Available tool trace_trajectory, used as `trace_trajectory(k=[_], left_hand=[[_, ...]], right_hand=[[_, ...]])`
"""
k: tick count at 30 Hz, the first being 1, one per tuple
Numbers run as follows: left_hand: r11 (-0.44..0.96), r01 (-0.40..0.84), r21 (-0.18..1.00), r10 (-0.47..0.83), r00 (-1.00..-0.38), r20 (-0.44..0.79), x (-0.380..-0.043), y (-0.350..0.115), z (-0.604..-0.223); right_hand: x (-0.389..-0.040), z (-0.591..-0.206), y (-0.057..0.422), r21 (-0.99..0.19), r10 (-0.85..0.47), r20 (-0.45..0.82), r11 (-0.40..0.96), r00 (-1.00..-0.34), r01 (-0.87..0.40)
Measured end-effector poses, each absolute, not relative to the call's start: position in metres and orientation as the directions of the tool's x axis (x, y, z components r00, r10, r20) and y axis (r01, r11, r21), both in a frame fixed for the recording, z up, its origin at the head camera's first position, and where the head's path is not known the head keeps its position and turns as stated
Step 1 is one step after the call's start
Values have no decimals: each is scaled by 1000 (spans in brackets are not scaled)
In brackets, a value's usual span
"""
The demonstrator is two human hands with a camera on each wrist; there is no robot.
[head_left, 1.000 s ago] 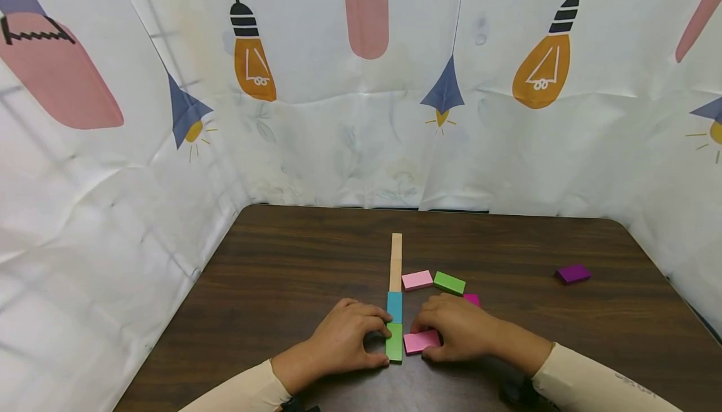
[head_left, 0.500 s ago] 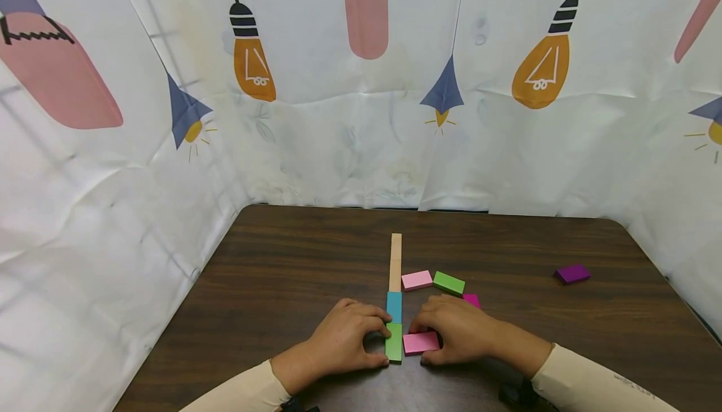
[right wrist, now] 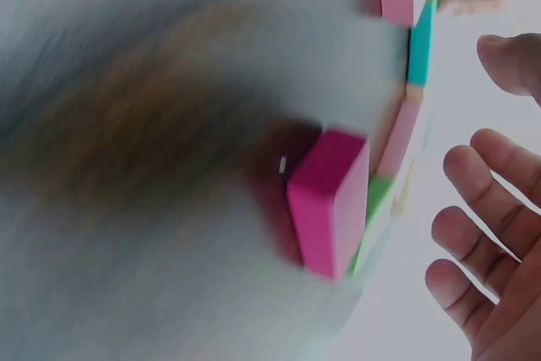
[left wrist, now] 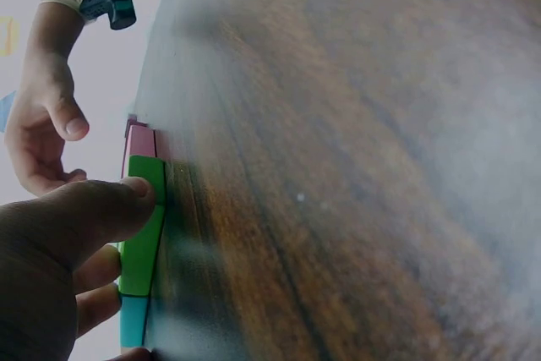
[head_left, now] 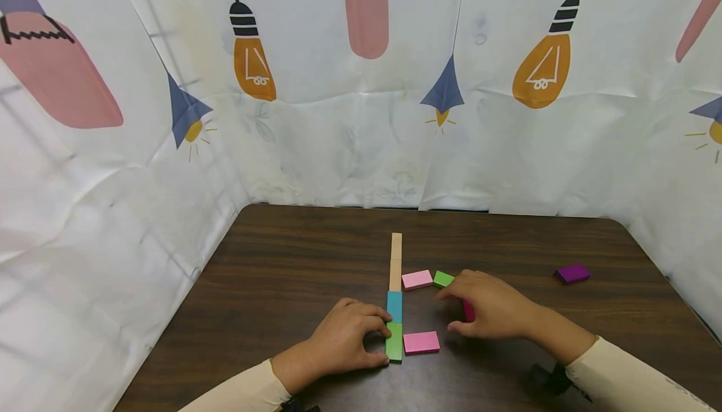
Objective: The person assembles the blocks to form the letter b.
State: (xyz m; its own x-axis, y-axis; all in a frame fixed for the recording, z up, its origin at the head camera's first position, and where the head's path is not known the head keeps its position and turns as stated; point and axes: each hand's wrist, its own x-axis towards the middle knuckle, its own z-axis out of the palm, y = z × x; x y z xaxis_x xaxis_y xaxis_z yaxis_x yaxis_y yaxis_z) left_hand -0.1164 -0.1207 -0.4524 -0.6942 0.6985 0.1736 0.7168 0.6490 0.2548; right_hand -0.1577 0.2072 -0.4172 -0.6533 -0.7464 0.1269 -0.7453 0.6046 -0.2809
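Observation:
My left hand [head_left: 348, 340] rests on the table with curled fingers and thumb against the light green block [head_left: 394, 345], the near end of a straight row. Beyond it lie a blue block [head_left: 394, 306] and two tan blocks [head_left: 396, 268]. Right of the green one sits a pink block [head_left: 421, 342] with no hand on it. My right hand [head_left: 495, 306] hovers with spread fingers over the magenta block [head_left: 469, 311], partly hiding it. In the right wrist view, the fingers stand apart from that magenta block [right wrist: 325, 205], with nothing between them.
A pale pink block [head_left: 417, 279] and a second green block [head_left: 443, 279] curve out from the row toward the magenta one. Farther right lies a purple block [head_left: 573, 273]. The dark wooden table [head_left: 304, 255] meets a printed white curtain [head_left: 338, 148] behind.
My right hand has let go of the near pink block and moved up and right, over the magenta block. My left hand has stayed in place.

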Motion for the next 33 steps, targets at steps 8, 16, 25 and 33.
trace_trajectory(k=[8,16,25,33], left_hand=[[654,715,248,698,-696,169,-118,-121,-452],[653,716,246,699,-695,166,-118,-121,-451],[653,717,242,699,-694,172,-118,-121,-452],[655,714,249,697,-698,166,-118,-120,-452]], right_hand=[[-167,-410,242,-246,-677,187,669,-712,-701],[-174,-408,274,-232,-602,227,730,-766,-643],[-179,-405,307,-285,-508,180,793,-843,-539],[-181,-407,337,-325,-417,132,839,-899,-437]])
